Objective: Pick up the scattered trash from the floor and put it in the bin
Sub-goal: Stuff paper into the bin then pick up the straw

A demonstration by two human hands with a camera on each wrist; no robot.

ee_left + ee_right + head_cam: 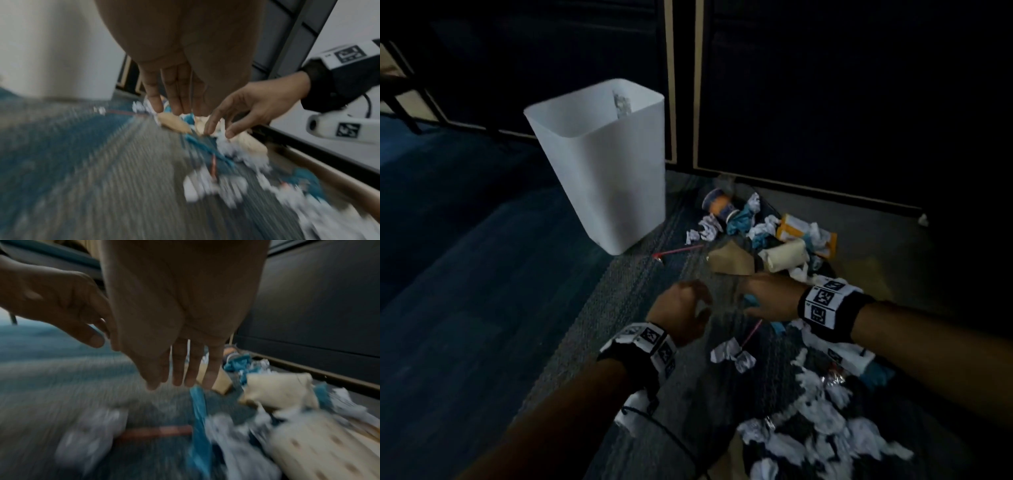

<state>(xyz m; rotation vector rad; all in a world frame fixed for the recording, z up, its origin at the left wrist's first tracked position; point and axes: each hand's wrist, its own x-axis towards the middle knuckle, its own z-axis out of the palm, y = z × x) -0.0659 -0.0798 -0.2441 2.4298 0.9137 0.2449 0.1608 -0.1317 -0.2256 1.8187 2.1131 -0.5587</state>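
Two hands reaching for trash on the floor

The left hand (681, 310) and right hand (770, 301) are hovering with loose fingers, holding nothing, over a blue wrapper (197, 402). Next, I think, comes a pinch. The white bin (599, 171) is standing nearby; crumpled paper (732, 354) is lying all around.

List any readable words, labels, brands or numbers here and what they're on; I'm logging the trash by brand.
None can be read.
Printed can: blue and orange label, text too blurred.
Yellow box: print too blurred.
Wristbands on the left hand and right hand: black-and-white square marker patterns only, no words.
White bin: plain.
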